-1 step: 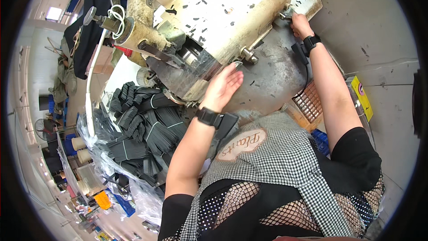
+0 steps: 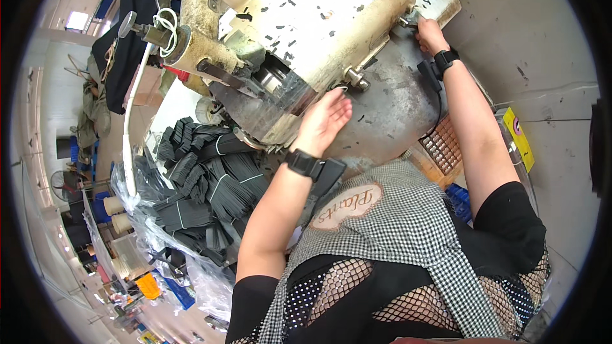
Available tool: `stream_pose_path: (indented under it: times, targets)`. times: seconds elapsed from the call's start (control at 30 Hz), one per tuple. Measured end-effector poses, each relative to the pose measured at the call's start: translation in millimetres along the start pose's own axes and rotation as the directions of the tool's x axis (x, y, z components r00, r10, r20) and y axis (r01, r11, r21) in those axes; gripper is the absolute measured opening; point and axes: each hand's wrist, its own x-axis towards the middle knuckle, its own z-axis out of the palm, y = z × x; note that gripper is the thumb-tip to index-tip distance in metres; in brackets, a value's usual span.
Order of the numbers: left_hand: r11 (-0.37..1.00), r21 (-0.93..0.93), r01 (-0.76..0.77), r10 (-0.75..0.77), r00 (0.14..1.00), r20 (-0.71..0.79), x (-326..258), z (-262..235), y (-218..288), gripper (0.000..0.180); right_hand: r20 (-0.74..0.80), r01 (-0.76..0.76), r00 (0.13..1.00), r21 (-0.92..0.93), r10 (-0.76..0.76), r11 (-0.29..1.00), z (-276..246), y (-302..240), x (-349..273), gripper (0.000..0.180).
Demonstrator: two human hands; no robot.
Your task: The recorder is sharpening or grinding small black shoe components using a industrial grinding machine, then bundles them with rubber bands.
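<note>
A worn cream-coloured bench machine (image 2: 319,19) fills the top middle, its flat top scattered with small black scraps. My left hand (image 2: 325,121) is at its near edge, just left of a metal knob (image 2: 356,79). Its fingers are curled, with the fingertips together against the edge; what they pinch, if anything, is too small to make out. Farther right, my right hand (image 2: 430,35) is closed round a metal fitting (image 2: 410,20) on the machine's right end. Bundled black strips (image 2: 217,172) lie in a heap left of my left forearm.
A thin white lamp arm (image 2: 131,121) rises at the left beside a metal clamp. Clear plastic sheeting (image 2: 204,280) lies by the strips. A grey wall (image 2: 535,38) stands close on the right, with a yellow box (image 2: 517,140) near it. A black cable hangs below my right wrist.
My left hand and wrist have shifted slightly to the right along the machine's edge. The right hand stays in place.
</note>
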Motion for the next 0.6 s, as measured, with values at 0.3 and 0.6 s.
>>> stream_pose_path:
  times: [0.3, 0.6]
  targets:
    - [0.948, -0.272, 0.163, -0.205, 0.969, -0.137, 39, 40, -1, 0.029, -0.045, 0.025, 0.999, -0.025, -0.026, 0.999, -1, 0, -2, 0.036]
    - [0.890, -0.394, 0.230, -0.164, 0.967, 0.195, 34, 23, -7, 0.026, -0.042, 0.021, 0.999, 0.011, -0.021, 1.000, 0, 4, -1, 0.037]
